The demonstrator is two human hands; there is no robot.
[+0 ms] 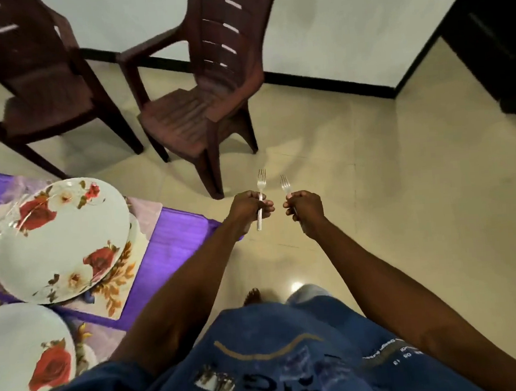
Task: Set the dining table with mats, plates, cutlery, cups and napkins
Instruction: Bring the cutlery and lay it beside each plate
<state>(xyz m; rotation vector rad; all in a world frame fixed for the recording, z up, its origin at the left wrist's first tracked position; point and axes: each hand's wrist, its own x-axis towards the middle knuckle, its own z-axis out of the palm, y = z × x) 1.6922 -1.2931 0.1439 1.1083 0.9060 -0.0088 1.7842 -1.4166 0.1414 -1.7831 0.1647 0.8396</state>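
Blue shirt (pixel 264 364) at frame bottom; one fork in each fist, both held over the floor (pixel 405 199).
My left hand (pixel 247 208) grips a fork (pixel 260 198) by its handle, tines up; my right hand (pixel 305 207) grips a second fork (pixel 285 185) just right of it. Left of both, a floral plate (pixel 59 238) on a mat (pixel 124 283), table (pixel 176 235) corner nearby; another plate (pixel 22 352) nearer me.

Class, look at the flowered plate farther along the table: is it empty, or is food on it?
Empty. The far plate shows only its printed roses; nothing lies on it. It rests on a floral mat.
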